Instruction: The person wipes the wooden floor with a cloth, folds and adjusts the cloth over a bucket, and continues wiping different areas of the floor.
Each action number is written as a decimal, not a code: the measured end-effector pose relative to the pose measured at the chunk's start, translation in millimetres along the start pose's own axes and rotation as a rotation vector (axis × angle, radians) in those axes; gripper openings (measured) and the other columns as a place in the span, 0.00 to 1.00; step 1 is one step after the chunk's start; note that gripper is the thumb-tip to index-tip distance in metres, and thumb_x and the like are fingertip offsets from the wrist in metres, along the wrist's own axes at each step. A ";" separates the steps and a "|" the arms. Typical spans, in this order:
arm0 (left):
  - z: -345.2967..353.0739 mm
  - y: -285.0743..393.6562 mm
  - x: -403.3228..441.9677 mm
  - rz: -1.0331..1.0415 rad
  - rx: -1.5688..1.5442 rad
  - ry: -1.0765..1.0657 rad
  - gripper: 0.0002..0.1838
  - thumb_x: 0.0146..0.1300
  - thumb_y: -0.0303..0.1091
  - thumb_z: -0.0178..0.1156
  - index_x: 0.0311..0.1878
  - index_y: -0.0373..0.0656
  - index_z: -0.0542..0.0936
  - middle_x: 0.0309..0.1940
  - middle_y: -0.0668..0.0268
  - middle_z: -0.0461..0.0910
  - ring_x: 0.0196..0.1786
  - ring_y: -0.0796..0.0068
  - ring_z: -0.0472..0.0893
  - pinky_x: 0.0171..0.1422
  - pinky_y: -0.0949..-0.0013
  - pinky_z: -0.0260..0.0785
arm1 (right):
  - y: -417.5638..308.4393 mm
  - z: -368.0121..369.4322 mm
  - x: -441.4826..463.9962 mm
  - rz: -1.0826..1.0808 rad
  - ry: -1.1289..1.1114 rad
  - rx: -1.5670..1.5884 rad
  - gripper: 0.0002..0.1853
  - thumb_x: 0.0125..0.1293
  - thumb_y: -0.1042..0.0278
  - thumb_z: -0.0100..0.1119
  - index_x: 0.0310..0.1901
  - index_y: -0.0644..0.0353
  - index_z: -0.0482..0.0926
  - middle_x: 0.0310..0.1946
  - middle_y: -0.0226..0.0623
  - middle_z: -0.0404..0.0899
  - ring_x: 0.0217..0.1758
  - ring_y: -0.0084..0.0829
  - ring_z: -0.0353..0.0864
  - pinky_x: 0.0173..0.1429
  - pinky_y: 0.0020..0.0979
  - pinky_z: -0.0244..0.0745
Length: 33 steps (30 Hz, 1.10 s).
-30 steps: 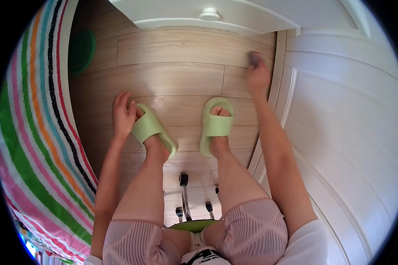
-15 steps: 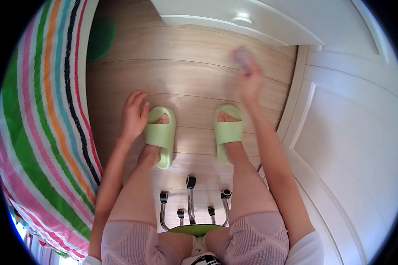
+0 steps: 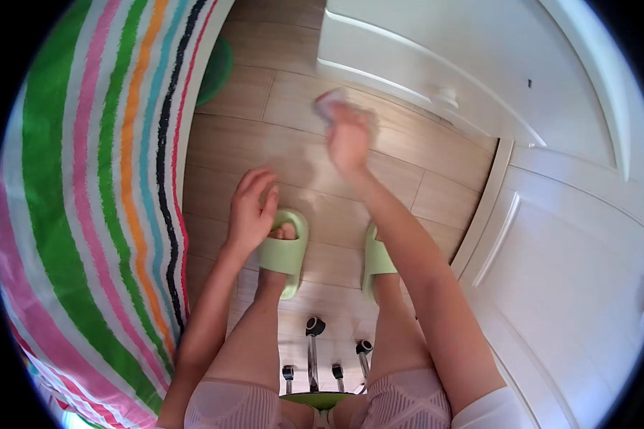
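Observation:
My right hand (image 3: 349,146) is closed on a small cloth-like item (image 3: 330,104), reddish and grey and blurred by motion, low over the wooden floor (image 3: 293,104). Above the left green slipper (image 3: 283,254) hangs my left hand (image 3: 252,207), with its fingers slightly bent and apart and nothing in it. The right green slipper (image 3: 381,261) is partly hidden behind my right forearm. Both slippers are on my feet.
A bed with a striped cover (image 3: 86,179) runs along the left, a green round object (image 3: 217,70) at its edge. White drawers (image 3: 408,61) stand at the top right, a white panelled door (image 3: 551,264) at the right. Chair casters (image 3: 315,327) are below.
My right hand has swept left across the floor with the item. The view has turned and shifted, so the bed fills more of it. My left hand stays empty near the left slipper.

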<state>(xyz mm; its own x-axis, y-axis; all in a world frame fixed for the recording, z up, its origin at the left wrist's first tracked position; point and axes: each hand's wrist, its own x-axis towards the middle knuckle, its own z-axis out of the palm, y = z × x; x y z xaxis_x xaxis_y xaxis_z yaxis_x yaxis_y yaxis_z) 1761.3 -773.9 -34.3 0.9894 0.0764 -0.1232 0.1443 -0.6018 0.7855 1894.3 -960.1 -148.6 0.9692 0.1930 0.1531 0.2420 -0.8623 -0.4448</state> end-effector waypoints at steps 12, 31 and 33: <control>-49.2 27.6 42.9 -0.193 -0.255 0.336 0.14 0.66 0.21 0.55 0.53 0.37 0.81 0.53 0.59 0.81 0.58 0.66 0.79 0.64 0.67 0.69 | -71.6 -3.1 87.2 -0.244 -0.128 0.312 0.22 0.52 0.81 0.57 0.50 0.54 0.81 0.41 0.43 0.85 0.44 0.46 0.79 0.55 0.41 0.73; -31.0 3.8 18.4 -0.132 -0.103 -0.079 0.08 0.66 0.25 0.55 0.45 0.35 0.80 0.42 0.53 0.81 0.46 0.54 0.82 0.53 0.61 0.74 | -30.0 -37.3 -77.8 -0.759 -0.687 0.129 0.22 0.53 0.70 0.61 0.52 0.42 0.81 0.53 0.20 0.79 0.57 0.30 0.70 0.62 0.42 0.67; -30.3 -0.7 14.9 -0.094 -0.024 -0.146 0.07 0.65 0.26 0.55 0.42 0.34 0.80 0.41 0.51 0.80 0.45 0.49 0.80 0.53 0.56 0.73 | -30.7 -47.6 -79.9 -0.753 -0.755 0.174 0.23 0.52 0.73 0.61 0.52 0.43 0.81 0.53 0.21 0.80 0.54 0.32 0.72 0.60 0.43 0.69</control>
<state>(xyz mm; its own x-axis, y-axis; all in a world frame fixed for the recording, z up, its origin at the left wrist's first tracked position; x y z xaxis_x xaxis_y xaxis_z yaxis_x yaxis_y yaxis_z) 1776.4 -748.3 -18.3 0.9592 0.0141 -0.2824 0.2382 -0.5783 0.7802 1807.1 -971.3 -105.1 0.3320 0.9360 -0.1172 0.7333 -0.3342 -0.5921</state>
